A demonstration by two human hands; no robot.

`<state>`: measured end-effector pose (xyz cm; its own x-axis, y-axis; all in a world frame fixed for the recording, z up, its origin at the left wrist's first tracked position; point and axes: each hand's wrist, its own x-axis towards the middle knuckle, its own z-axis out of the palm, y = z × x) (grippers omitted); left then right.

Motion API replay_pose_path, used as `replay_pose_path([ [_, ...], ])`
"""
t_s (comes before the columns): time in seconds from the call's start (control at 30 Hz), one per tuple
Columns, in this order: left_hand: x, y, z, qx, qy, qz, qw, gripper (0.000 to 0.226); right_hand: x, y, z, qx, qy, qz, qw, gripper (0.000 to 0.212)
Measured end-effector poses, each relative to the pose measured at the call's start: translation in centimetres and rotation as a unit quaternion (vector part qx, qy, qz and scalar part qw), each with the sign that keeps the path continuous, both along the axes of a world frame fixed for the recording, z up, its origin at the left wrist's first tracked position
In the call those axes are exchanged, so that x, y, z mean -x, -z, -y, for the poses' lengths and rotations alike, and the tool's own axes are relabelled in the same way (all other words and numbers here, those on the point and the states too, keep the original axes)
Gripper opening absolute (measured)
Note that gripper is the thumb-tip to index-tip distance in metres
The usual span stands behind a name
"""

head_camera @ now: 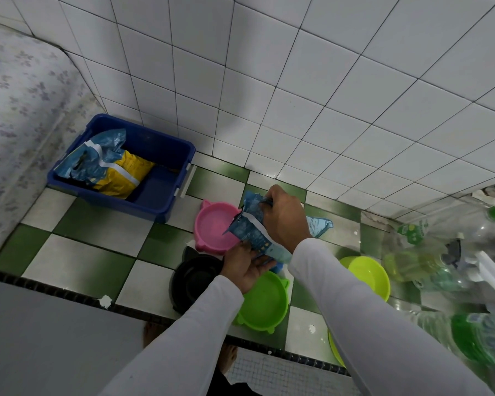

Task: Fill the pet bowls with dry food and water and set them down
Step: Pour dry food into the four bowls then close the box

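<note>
Both hands' grip holds blue food bag [250, 228] tilted over pink bowl [213, 228] rim.

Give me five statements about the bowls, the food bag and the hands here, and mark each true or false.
1. Both hands hold the blue food bag. True: the right hand grips its top and the left hand supports it from below.
2. The pink bowl is full of dry food. False: it looks empty.
3. The blue tub holds a blue and yellow bag. True.
4. The black bowl stands inside the blue tub. False: it stands on the tiled counter, near the pink bowl.
5. Only one green bowl is in view. False: one green bowl sits below the left hand and another green bowl to its right.
</note>
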<state>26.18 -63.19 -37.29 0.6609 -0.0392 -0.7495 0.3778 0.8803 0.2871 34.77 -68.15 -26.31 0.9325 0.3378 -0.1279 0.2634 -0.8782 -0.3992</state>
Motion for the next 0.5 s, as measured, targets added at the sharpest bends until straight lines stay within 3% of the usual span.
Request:
replay_pose_path([
  [0.5,0.27,-0.57,-0.19,0.050,-0.023,-0.008,0.998,0.022,-0.02,-0.20,-0.83,0.019,-0.015,0.004,1.000,0.017],
])
